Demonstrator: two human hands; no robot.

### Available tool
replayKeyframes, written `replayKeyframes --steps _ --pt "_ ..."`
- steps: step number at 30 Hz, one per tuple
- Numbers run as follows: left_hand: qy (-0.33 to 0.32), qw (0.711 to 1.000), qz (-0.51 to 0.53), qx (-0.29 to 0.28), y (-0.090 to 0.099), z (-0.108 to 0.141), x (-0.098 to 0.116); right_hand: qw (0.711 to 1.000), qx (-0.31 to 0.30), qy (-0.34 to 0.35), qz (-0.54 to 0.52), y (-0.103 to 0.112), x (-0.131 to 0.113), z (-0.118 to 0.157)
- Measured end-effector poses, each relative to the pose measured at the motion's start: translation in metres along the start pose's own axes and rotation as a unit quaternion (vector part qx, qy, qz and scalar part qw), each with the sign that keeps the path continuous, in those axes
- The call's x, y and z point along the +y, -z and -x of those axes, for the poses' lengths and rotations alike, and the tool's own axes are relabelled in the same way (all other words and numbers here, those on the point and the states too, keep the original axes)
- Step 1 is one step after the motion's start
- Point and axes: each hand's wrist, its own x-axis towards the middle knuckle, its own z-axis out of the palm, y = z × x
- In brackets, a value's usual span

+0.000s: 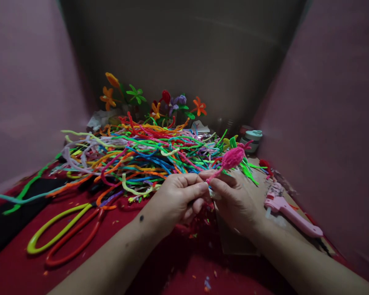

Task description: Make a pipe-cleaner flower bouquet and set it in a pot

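A bright pink pipe-cleaner flower bud (233, 157) leans up and to the right above my hands, with its short stem running down between my fingers. My right hand (235, 200) is closed on the stem, thumb towards me. Close against it, my left hand (184, 196) pinches the lower end of the stem between thumb and forefinger. The fingertips of both hands nearly meet, so the stem's tip is hidden. Just behind my hands lies a large heap of loose pipe cleaners (147, 151) in many colours.
Scissors with yellow and red handles (61, 250) lie at the left on the red cloth (110, 278). A pink glue gun (295, 215) rests at the right on a cardboard sheet (238, 243). Finished pipe-cleaner flowers (137, 94) stand behind the heap, and a lidded jar (252, 141) stands back right.
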Motion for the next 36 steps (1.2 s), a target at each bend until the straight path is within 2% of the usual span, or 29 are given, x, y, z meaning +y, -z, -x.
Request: replayKeyframes --steps 3,6,11,16,25,31,36 --pt "0.032 0.992 0.101 -0.073 0.003 0.001 -0.002 1.0 0.002 0.002 0.002 0.001 -0.001 0.0" --pt "0.052 0.979 0.152 -0.125 0.005 0.0 -0.004 1.0 -0.005 0.0 0.007 0.003 0.0 0.0" --pt "0.04 0.971 0.179 -0.157 0.005 0.0 -0.007 1.0 -0.02 0.0 0.007 0.006 0.003 0.0" --pt "0.023 0.974 0.175 -0.141 0.005 0.0 -0.007 0.999 -0.025 -0.024 -0.018 0.002 -0.001 0.001" --pt "0.033 0.982 0.145 -0.119 0.005 0.0 -0.005 0.993 -0.005 -0.062 -0.096 -0.002 -0.001 -0.003" --pt "0.025 0.998 0.049 -0.039 0.002 0.0 -0.002 0.994 -0.011 -0.051 -0.095 0.0 0.002 -0.005" --pt "0.009 0.999 -0.034 0.016 -0.004 0.002 0.004 0.997 -0.026 -0.036 -0.056 0.001 0.002 -0.005"
